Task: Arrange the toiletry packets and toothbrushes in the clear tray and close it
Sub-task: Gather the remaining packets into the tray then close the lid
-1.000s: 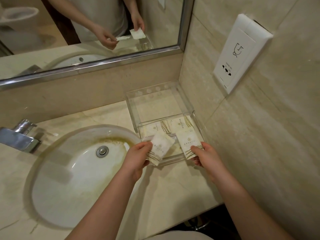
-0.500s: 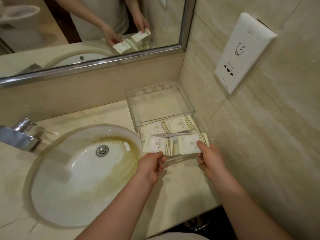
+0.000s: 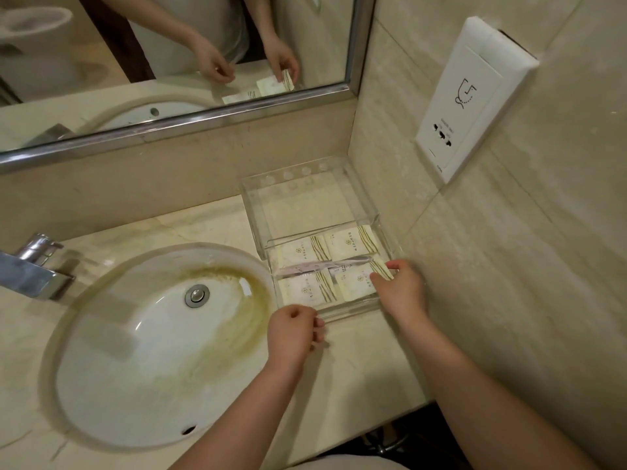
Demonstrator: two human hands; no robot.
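Now, from the head camera, the clear tray (image 3: 359,308) sits on the counter (image 3: 356,361) in the corner, between the sink (image 3: 142,340) and the side wall, and its lid (image 3: 268,212) stands open behind it, leaning back toward the mirror (image 3: 359,45). Four toiletry packets (image 3: 307,251) lie flat inside, two at the back and two at the front, with a wrapped toothbrush (image 3: 322,268) running left to right between the rows; whether a second brush lies with it cannot be told.

The right hand (image 3: 402,293) is in the tray, thumb and fingers pinched on the striped end of the front right packet (image 3: 354,283), apparently squaring it against the right wall. The left hand (image 3: 295,335) is loosely curled with nothing in it, just outside the tray's front left corner, touching or nearly touching the rim.

What matters next is the lid. It lies beyond the packets, away from both hands, its hinge line running left to right along the tray's back edge. The right hand looks nearer, but it must let go of the packet first; the free left hand would have to reach over the contents.
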